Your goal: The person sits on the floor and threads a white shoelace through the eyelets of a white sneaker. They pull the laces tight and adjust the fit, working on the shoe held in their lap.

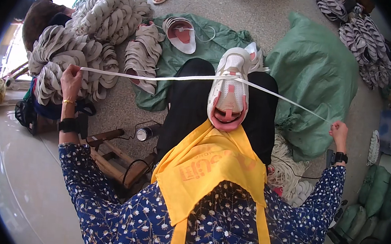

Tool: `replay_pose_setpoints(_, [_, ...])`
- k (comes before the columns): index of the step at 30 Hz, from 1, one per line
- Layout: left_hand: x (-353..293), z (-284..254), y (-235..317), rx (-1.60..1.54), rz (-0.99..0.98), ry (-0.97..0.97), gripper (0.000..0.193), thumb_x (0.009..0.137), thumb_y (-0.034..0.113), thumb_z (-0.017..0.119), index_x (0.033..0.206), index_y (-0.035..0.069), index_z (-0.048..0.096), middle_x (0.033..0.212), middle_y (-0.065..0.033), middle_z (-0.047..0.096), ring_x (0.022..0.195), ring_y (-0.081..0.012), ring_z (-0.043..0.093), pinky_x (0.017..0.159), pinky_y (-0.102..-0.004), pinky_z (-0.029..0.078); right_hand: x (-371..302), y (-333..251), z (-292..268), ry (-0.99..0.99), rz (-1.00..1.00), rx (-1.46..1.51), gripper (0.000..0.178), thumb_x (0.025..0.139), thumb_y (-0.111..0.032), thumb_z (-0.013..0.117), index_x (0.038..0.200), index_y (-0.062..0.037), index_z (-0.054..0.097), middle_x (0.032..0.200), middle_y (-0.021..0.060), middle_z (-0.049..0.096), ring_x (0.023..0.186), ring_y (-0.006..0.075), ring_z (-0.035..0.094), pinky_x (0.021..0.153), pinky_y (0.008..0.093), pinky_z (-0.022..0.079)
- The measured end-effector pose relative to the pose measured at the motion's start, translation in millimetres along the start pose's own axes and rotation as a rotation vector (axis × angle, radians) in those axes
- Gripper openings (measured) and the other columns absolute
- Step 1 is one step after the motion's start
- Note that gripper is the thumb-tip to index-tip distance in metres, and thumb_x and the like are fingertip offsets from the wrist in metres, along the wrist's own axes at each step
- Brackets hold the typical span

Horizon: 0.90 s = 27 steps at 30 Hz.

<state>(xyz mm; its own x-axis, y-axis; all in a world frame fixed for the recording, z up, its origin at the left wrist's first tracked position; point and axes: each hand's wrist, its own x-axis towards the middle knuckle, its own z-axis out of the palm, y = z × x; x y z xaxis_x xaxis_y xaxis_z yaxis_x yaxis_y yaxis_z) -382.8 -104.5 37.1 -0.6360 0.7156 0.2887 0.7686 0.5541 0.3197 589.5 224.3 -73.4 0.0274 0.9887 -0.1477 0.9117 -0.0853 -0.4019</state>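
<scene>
A white and pink sneaker upper (231, 88) rests on my lap between my knees, its pink-lined opening toward me. A flat white shoelace (162, 78) runs through its eyelets near the toe end and stretches out to both sides. Far out to the left, my left hand (72, 76) is closed on one end of the lace. My right hand (338, 129), out to the right and somewhat nearer, pinches the other end. Both lengths are drawn nearly straight. Another piece (255, 53) of white and pink shoe material shows just beyond the sneaker upper.
Heaps of grey-white shoe uppers (110, 14) lie at the left. One loose upper (180, 35) with a lace sits on green sheeting (161, 92). A bulging green sack (314, 76) stands at the right, beside white laces (284, 165). A wooden stool (125, 167) and a can (147, 133) are near my left leg.
</scene>
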Motion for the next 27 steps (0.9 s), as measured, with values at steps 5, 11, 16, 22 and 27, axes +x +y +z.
replay_pose_setpoints(5, [22.9,-13.7,-3.3,-0.027,-0.005,-0.025,0.018,0.090,0.016,0.068,0.101,0.001,0.070,0.086,-0.0115,0.073,0.080,-0.0214,0.071,0.075,-0.0358,0.054,5.0,5.9,-3.3,-0.034,0.065,-0.017,0.024,0.099,-0.015,0.066,0.084,0.0034,0.067,0.068,0.0074,0.067,0.060,0.0154,0.070,0.051,0.0298,0.057])
replay_pose_setpoints(11, [46.3,-49.8,12.0,0.002,0.053,0.321,0.013,0.097,0.011,0.062,0.101,0.003,0.071,0.083,-0.0041,0.070,0.072,-0.0108,0.062,0.067,-0.0279,0.050,6.0,3.5,-17.4,0.095,0.026,0.015,0.028,0.099,-0.020,0.066,0.084,0.0032,0.068,0.065,0.0088,0.066,0.053,0.0166,0.067,0.048,0.0314,0.055])
replay_pose_setpoints(16, [-24.8,14.8,69.8,0.031,0.013,-0.407,0.011,0.088,0.008,0.067,0.096,0.002,0.072,0.082,-0.0099,0.073,0.072,-0.0167,0.067,0.068,-0.0340,0.053,-22.3,-6.1,3.4,-0.303,0.387,0.777,0.026,0.099,-0.024,0.070,0.097,0.0023,0.067,0.079,0.0081,0.069,0.064,0.0160,0.067,0.061,0.0289,0.057])
replay_pose_setpoints(22, [-151.5,57.3,217.5,-0.992,-0.215,-1.300,0.013,0.096,0.005,0.071,0.088,0.005,0.061,0.081,-0.0021,0.067,0.069,-0.0080,0.062,0.062,-0.0215,0.049,-128.8,-256.9,49.4,-0.816,0.069,1.032,0.031,0.098,-0.013,0.070,0.125,0.0020,0.065,0.102,0.0075,0.072,0.082,0.0096,0.067,0.079,0.0242,0.058])
replay_pose_setpoints(27, [-155.1,80.9,278.8,-0.972,0.058,-0.977,0.016,0.096,0.005,0.069,0.086,0.002,0.057,0.077,-0.0031,0.067,0.068,-0.0087,0.064,0.061,-0.0243,0.051,-135.4,-341.3,73.0,-0.601,-0.421,0.625,0.015,0.096,-0.009,0.068,0.105,0.0015,0.073,0.093,0.0126,0.073,0.082,0.0220,0.071,0.075,0.0336,0.058])
